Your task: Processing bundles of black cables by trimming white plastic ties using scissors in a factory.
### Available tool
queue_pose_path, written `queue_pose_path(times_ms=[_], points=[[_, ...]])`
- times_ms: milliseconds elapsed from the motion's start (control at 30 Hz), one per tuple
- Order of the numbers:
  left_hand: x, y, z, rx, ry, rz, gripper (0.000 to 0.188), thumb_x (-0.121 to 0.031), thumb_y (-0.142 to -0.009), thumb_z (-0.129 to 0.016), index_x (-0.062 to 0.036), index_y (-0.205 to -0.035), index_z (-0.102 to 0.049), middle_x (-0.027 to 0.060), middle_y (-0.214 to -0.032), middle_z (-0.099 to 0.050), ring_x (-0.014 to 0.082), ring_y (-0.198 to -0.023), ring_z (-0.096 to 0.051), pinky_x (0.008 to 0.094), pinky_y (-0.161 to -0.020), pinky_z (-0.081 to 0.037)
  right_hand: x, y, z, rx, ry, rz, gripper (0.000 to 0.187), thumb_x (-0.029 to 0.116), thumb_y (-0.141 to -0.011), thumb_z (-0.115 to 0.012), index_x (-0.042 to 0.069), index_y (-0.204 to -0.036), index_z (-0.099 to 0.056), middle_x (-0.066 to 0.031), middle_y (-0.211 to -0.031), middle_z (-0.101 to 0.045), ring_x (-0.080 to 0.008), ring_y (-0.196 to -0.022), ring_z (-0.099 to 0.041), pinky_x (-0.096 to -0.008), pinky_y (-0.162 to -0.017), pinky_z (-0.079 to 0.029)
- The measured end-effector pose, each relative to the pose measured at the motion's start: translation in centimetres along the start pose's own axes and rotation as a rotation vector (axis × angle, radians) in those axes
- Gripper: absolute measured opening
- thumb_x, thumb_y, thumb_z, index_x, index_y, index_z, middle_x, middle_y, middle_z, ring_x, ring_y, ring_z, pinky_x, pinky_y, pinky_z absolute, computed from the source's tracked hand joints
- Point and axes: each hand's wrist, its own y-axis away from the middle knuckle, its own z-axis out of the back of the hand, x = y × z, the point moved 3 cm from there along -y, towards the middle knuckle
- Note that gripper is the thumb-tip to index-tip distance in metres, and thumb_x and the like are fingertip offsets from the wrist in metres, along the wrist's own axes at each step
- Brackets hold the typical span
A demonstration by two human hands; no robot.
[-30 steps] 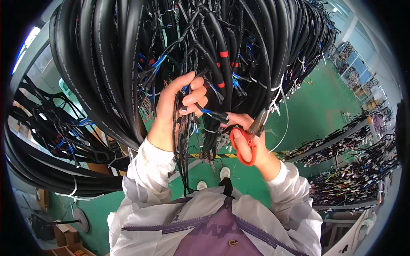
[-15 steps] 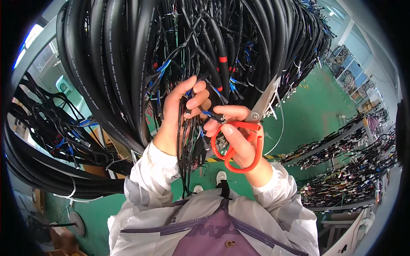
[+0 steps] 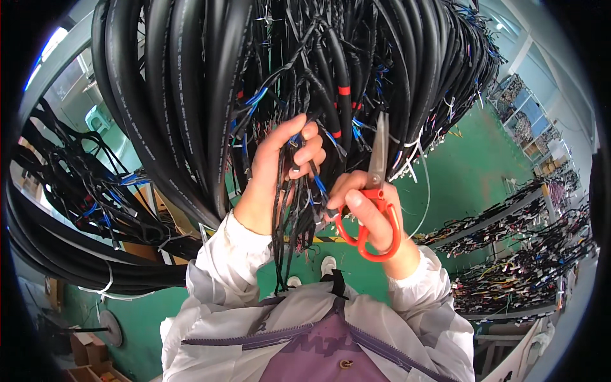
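Note:
My left hand [image 3: 270, 162] is closed on thin black cable branches [image 3: 279, 216], whose ends dangle below it. A short branch with blue wires [image 3: 319, 184] runs from its fingers toward my right hand [image 3: 369, 213]. Closed round a pair of red-handled scissors [image 3: 379, 153], my right hand has its blades pointing up and away from me. The fingertips of that hand are at the dark end of the blue-wire branch; whether they pinch it is hard to make out. Behind both hands hangs a mass of black cables [image 3: 344, 57], some with red bands and bare blue wire ends.
Thick black cables [image 3: 168, 95] hang at the upper left, and more cable bundles [image 3: 89, 191] lie below them. White cable ties [image 3: 417, 153] stick out at the right of the hanging mass. Racks of wire harnesses [image 3: 509, 274] stand at the right. A green floor [image 3: 458, 172] lies beneath.
The scissors have swung more upright in my right hand, and that hand has shifted slightly right and down. The cables and my left hand appear a little further right.

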Motion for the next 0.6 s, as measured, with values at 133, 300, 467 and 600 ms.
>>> queue_pose_path(times_ms=[133, 300, 467, 600], points=[[0.0, 0.0, 0.1, -0.010, -0.009, 0.004, 0.022, -0.031, -0.089, -0.050, -0.0125, -0.078, -0.046, -0.0039, -0.056, -0.041, 0.0030, -0.045, -0.033, 0.0160, -0.038, -0.023, 1.6, -1.0, 1.7, -0.101, 0.390, 0.279, 0.017, 0.013, -0.089, -0.051, -0.001, -0.080, -0.058, -0.0104, -0.083, -0.057, -0.0184, -0.074, -0.053, -0.0296, -0.070, -0.042], [0.0, 0.1, 0.4, -0.004, -0.072, -0.035, 0.020, -0.029, -0.089, -0.050, -0.0127, -0.078, -0.047, -0.0041, -0.058, -0.041, 0.0032, -0.048, -0.034, 0.0169, -0.044, -0.027, 3.4, -2.2, 2.6, -0.270, 0.917, 0.282, 0.014, 0.012, -0.081, -0.063, 0.001, -0.087, -0.059, -0.0094, -0.065, -0.055, -0.0256, -0.057, -0.056, -0.0320, -0.055, -0.045], [-0.2, 0.4, -0.2, 0.008, -0.112, -0.034, 0.011, -0.022, -0.085, -0.048, -0.0120, -0.080, -0.046, -0.0039, -0.062, -0.040, 0.0037, -0.051, -0.032, 0.0176, -0.049, -0.028, 3.4, -2.9, 2.9, -0.308, 0.851, 0.142, 0.032, 0.009, -0.079, -0.067, 0.005, -0.110, -0.057, -0.0045, -0.056, -0.051, -0.0129, -0.045, -0.048, -0.0254, -0.046, -0.040], [0.0, 0.3, -0.4, -0.028, -0.108, -0.028, 0.013, -0.023, -0.085, -0.047, -0.0110, -0.084, -0.042, -0.0068, -0.060, -0.033, 0.0020, -0.048, -0.029, 0.0167, -0.046, -0.026, 2.9, -3.3, 3.1, -0.240, 0.556, 0.015, 0.038, 0.004, -0.082, -0.062, 0.009, -0.118, -0.054, 0.0027, -0.056, -0.043, -0.0038, -0.046, -0.040, -0.0215, -0.044, -0.035]])
